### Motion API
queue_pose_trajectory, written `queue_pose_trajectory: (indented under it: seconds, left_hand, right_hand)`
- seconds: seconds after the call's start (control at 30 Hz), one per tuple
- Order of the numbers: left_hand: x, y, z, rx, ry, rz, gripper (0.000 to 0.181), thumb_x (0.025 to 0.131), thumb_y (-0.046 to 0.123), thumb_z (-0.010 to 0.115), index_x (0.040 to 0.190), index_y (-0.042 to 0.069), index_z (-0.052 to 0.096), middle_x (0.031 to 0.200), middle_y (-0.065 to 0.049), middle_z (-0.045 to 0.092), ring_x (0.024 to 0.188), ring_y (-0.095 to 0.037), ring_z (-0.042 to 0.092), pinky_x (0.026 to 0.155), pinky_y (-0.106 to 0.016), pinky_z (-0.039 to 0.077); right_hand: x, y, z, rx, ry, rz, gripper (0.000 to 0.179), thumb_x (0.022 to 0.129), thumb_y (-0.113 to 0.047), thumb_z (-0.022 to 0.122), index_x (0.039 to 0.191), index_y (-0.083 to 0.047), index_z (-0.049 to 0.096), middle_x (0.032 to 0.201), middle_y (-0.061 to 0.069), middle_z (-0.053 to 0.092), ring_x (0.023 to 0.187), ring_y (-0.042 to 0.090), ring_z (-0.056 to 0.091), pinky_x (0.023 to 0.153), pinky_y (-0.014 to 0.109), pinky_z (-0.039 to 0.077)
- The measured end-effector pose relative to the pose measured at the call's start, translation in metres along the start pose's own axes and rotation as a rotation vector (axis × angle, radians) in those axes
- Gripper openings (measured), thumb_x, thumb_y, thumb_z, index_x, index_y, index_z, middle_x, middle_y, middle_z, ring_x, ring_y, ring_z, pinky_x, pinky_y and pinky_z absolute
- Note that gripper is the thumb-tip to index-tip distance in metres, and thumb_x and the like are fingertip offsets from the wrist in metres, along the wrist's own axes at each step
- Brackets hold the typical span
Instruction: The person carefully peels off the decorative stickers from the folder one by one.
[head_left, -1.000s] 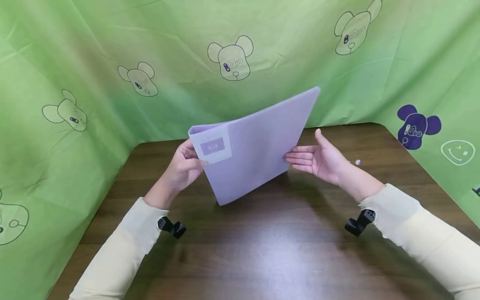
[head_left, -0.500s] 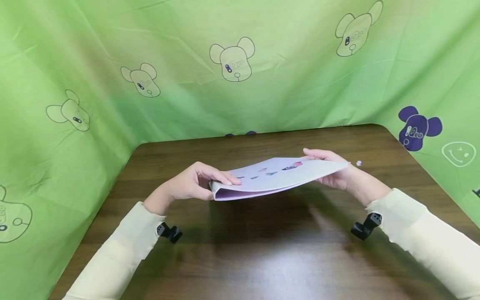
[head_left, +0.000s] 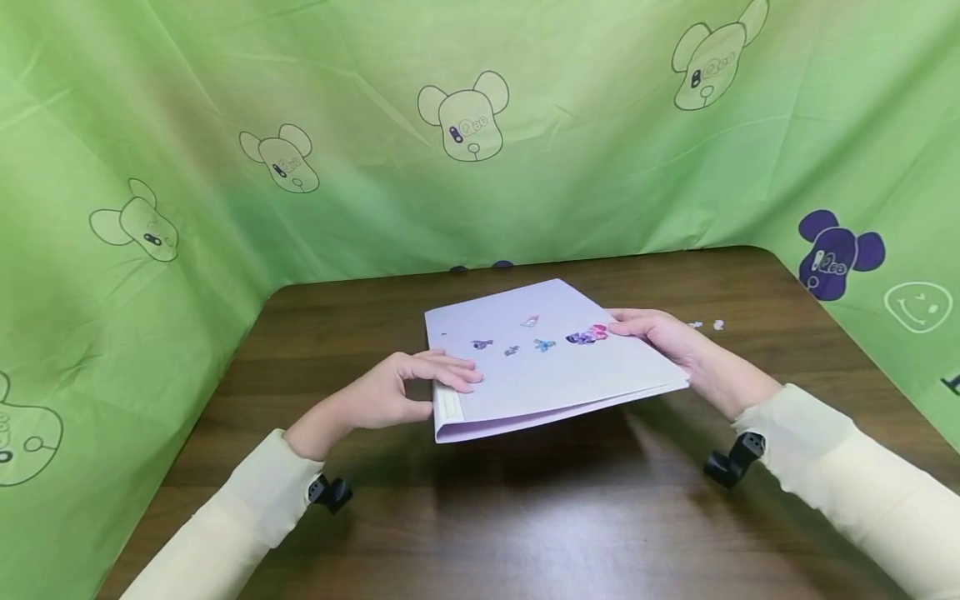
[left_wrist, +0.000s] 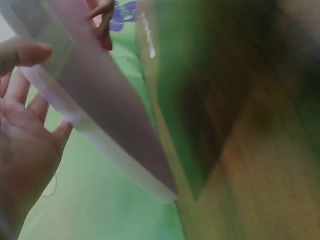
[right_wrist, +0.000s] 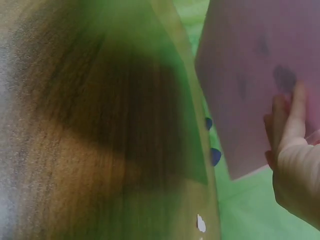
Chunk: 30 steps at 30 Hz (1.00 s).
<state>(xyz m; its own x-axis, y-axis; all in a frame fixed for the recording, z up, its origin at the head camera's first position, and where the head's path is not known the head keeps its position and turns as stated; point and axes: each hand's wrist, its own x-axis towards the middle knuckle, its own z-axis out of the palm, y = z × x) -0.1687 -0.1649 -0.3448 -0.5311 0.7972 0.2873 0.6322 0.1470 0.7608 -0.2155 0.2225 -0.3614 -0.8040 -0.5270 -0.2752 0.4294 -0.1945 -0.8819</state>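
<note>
Small pale pieces (head_left: 718,325) lie on the wood-grain table (head_left: 337,325).

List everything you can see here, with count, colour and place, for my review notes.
Table: one, brown, filling the foreground
Backdrop: green cloth, behind and both sides
Outlined cartoon heads: five, dark lines, on the backdrop; leftmost cut off
Purple cartoon heads: two, one mostly hidden behind the table's far edge
Smiley: one, white outline, far right
Folder: one, lilac, over the table
Label: one, whitish, at the folder's spine
Small pictures: at least five, mixed colours, on the folder's cover
Scraps: two, pale, table's far right
Devices: two, black, on the sleeves
Sleeves: two, cream
Left grip: one, bare, holding the folder's spine
Right grip: one, bare, holding its opposite edge
</note>
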Motion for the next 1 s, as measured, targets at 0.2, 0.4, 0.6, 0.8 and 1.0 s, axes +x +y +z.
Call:
queue_pose_trajectory:
  seconds: [0.2, 0.4, 0.6, 0.8, 1.0]
  left_hand:
    - [-0.012, -0.005, 0.008, 0.080, 0.115, -0.079, 0.043, 0.080, -0.005, 0.066, 0.122, 0.007, 0.068, 0.146, -0.006, 0.047, 0.144, -0.025, 0.023, 0.113, -0.053, 0.016]
    - [-0.019, -0.016, 0.012, 0.048, 0.239, -0.106, 0.060, 0.079, -0.003, 0.068, 0.137, 0.001, 0.054, 0.159, -0.013, 0.019, 0.148, -0.025, 0.006, 0.113, -0.057, 0.013]
    - [-0.018, -0.026, 0.013, -0.217, 0.376, -0.161, 0.062, 0.084, -0.011, 0.058, 0.143, -0.006, 0.041, 0.161, -0.013, 0.013, 0.146, -0.024, 0.014, 0.111, -0.053, 0.024]
    - [-0.012, -0.042, 0.017, -0.457, 0.528, -0.405, 0.066, 0.095, 0.006, 0.061, 0.153, 0.006, 0.029, 0.160, -0.009, 0.017, 0.144, -0.029, 0.020, 0.106, -0.043, 0.036]
    - [-0.010, -0.056, 0.023, -0.738, 0.606, -0.580, 0.077, 0.096, 0.007, 0.059, 0.157, 0.011, 0.011, 0.155, -0.021, 0.024, 0.125, -0.030, 0.049, 0.095, -0.046, 0.048]
  right_hand:
    - [-0.005, 0.003, 0.002, 0.130, 0.022, -0.056, 0.056, 0.103, -0.003, 0.040, 0.152, -0.007, 0.012, 0.105, 0.009, 0.070, 0.090, 0.022, 0.070, 0.073, 0.037, 0.058]
    - [-0.007, 0.005, 0.004, 0.189, -0.006, -0.118, 0.057, 0.102, -0.001, 0.041, 0.151, -0.010, 0.013, 0.109, 0.008, 0.068, 0.094, 0.022, 0.069, 0.075, 0.038, 0.057]
    - [-0.006, 0.011, 0.002, 0.205, -0.072, -0.187, 0.051, 0.102, 0.001, 0.039, 0.147, -0.013, 0.018, 0.115, 0.009, 0.066, 0.097, 0.023, 0.068, 0.077, 0.038, 0.057]
    - [-0.003, 0.021, 0.002, 0.209, -0.087, -0.188, 0.041, 0.103, 0.003, 0.037, 0.139, -0.016, 0.030, 0.113, 0.009, 0.067, 0.097, 0.023, 0.068, 0.079, 0.038, 0.056]
    - [-0.002, 0.030, 0.003, 0.233, -0.058, -0.184, 0.041, 0.101, 0.006, 0.038, 0.135, -0.017, 0.032, 0.113, 0.007, 0.066, 0.097, 0.022, 0.068, 0.079, 0.038, 0.056]
